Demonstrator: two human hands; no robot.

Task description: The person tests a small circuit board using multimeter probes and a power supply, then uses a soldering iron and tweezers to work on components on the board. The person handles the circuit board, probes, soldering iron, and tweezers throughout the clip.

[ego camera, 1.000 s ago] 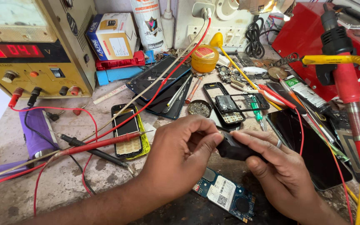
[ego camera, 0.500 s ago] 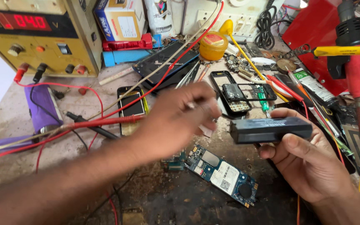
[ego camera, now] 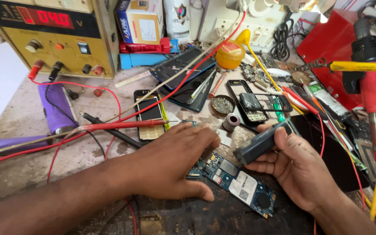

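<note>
The right hand (ego camera: pixel 301 169) is clasped around a dark grey, matte, rectangular plastic block (ego camera: pixel 262 142), raised just above the surface (ego camera: pixel 31 161). The left hand (ego camera: pixel 175 163) rests flat, fingers spread, grasping nothing, on the near end of a blue printed circuit board (ego camera: pixel 240 185) with metal shields and a white label. The board looks light, stiff and fragile, best held by its bare edges. Beyond lie a red probe (ego camera: pixel 118 126), a keypad phone (ego camera: pixel 149 115) and a yellow bench power supply (ego camera: pixel 48 37).
</note>
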